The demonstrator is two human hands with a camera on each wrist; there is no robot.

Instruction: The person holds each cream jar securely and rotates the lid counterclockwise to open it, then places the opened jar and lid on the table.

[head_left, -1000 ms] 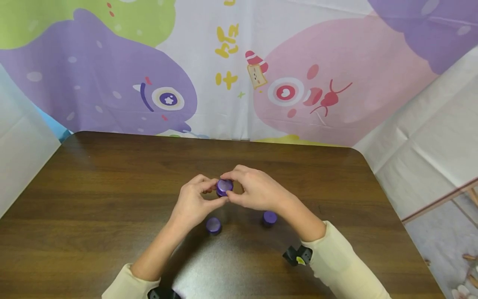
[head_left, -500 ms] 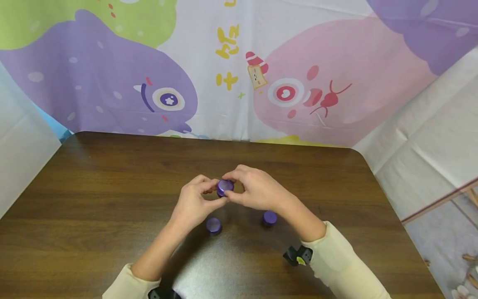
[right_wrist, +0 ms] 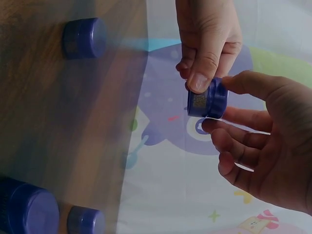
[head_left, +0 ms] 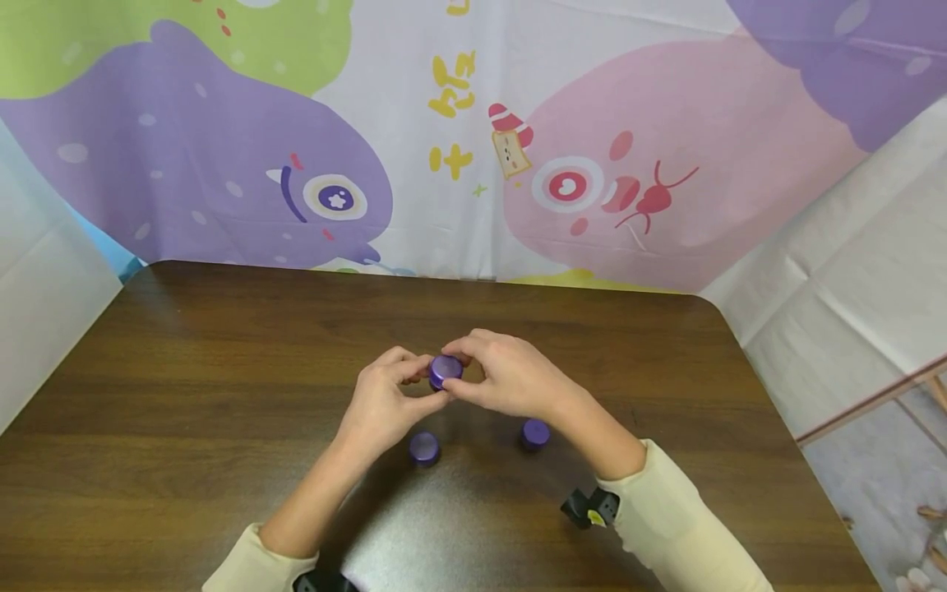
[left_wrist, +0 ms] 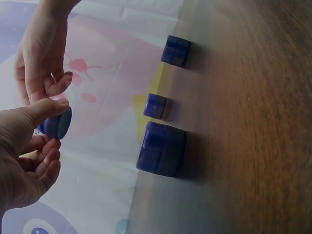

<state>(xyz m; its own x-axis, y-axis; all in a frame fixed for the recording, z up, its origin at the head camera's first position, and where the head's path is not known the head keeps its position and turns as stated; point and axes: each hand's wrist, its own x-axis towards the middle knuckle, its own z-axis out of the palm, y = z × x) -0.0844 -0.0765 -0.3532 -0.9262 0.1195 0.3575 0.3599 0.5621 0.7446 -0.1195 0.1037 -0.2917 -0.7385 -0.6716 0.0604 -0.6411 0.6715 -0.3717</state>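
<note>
A small round purple jar [head_left: 445, 372] is held between both hands, above the table. My left hand [head_left: 381, 400] grips its lower body, thumb pressed on the side with a small label [right_wrist: 200, 100]. At the lid [right_wrist: 219, 99], my right hand [head_left: 512, 376] pinches with thumb and index finger, while its other fingers curl loosely below. The lid sits on the jar. Two more purple jars stand on the table nearer the person, a left jar [head_left: 424, 448] and a right jar [head_left: 535, 433].
Three jars show on the table in the left wrist view: a large jar [left_wrist: 162, 149], a small jar [left_wrist: 155, 106] and a farther jar [left_wrist: 175, 50]. The brown wooden table [head_left: 222, 345] ends at a printed cartoon curtain [head_left: 436, 222] behind.
My right thumb has shifted slightly left along the lid of the held jar. Both hands and the jars on the table stay in nearly the same places.
</note>
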